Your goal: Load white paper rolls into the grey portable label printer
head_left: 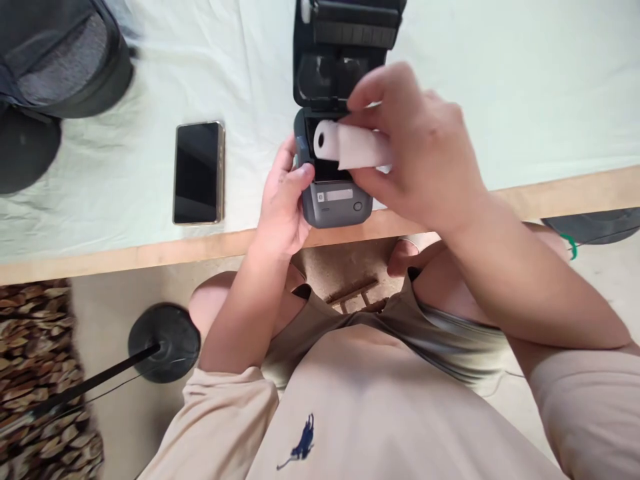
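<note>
White roll: your right hand [415,143] pinches the paper roll [350,145] between thumb and fingers, holding it in the mouth of the printer's open bay, core end facing left.
Printer: the grey printer [336,193] sits at the worktop's [100,257] near edge, lid [345,47] swung back away from you so the bay is clear.
Left hand: your left hand [283,203] wraps the printer's left side, thumb on the front corner, fingers half curled, likely bracing it against sliding.
Phone: a dark phone [199,172] lies flat, well left of the printer.
Bag: a black bag [60,60] rests at the far left corner.
</note>
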`<state>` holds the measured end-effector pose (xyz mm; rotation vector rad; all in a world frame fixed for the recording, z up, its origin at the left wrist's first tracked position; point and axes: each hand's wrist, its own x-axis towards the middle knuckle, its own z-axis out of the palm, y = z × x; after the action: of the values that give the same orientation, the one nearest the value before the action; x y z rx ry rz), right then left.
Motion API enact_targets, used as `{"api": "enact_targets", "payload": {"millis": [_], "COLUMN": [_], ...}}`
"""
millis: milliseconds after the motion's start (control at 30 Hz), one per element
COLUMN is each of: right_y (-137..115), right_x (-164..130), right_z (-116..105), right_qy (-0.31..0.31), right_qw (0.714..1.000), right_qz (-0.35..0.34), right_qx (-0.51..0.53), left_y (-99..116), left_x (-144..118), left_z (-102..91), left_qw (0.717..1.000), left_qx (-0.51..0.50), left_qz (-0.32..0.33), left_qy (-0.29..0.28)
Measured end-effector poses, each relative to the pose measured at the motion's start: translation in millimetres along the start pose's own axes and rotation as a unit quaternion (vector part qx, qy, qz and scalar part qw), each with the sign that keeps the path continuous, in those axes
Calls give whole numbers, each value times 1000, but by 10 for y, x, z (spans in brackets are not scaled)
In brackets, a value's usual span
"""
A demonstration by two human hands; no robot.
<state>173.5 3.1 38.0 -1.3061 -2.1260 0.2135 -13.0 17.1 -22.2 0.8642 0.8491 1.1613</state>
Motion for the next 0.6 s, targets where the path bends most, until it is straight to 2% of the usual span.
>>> {"api": "enact_targets", "payload": {"millis": [100,267,433,533,600], "right_y": [35,107,87,77,83], "right_x": [43,-15,-92,-104,-93], "right_z": [97,136,187,176,153], "right_qy": [-43,9,40,53,84], "right_qw": [996,997,994,993,988], "right_qz": [35,-39,-101,-101,-92], "right_qx": [-66,-68,-14,41,90], "left_y": [-25,14,30,12,7], "left_x": [-8,-31,-5,5,-4], "left_z": [-15,-16,-14,-21,-19], "left_qw": [999,995,998,1000,1000], "left_qx": [-20,-66,-48,1,21], "left_qz": [14,24,4,-2,-2], "left_qy": [-36,-73,-51,-28,-18]}}
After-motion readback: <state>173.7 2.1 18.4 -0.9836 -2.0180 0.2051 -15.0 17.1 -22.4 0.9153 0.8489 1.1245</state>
